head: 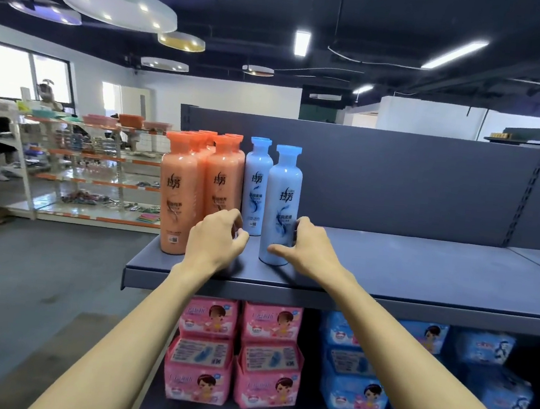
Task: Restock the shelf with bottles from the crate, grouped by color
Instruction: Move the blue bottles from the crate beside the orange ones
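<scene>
My two arms reach up and forward, side by side. Below the shelf (422, 272) I count four pink packs (235, 351), in two piles of two. Beside them are blue packs (356, 365). Some are in the dark, so I cannot count them all.

On the shelf, my left hand (215, 240) has its back to me and its fingers are curled in. It sits in front of the bottom of an orange bottle, just beside the back blue bottle (256, 186). I cannot tell if it holds anything.

My right hand (307, 245) holds the front blue bottle (281, 205) low down. My thumb lies across the front and my fingers go round the right side. That bottle stands up straight near the front edge of the shelf.

I see two blue bottles. The back one stands a bit to the left. Left of them stand the orange bottles (177, 190), close together. I count five orange caps, but some bottles hide behind others.

Far off on the left is a rack (81, 162) full of small things.
</scene>
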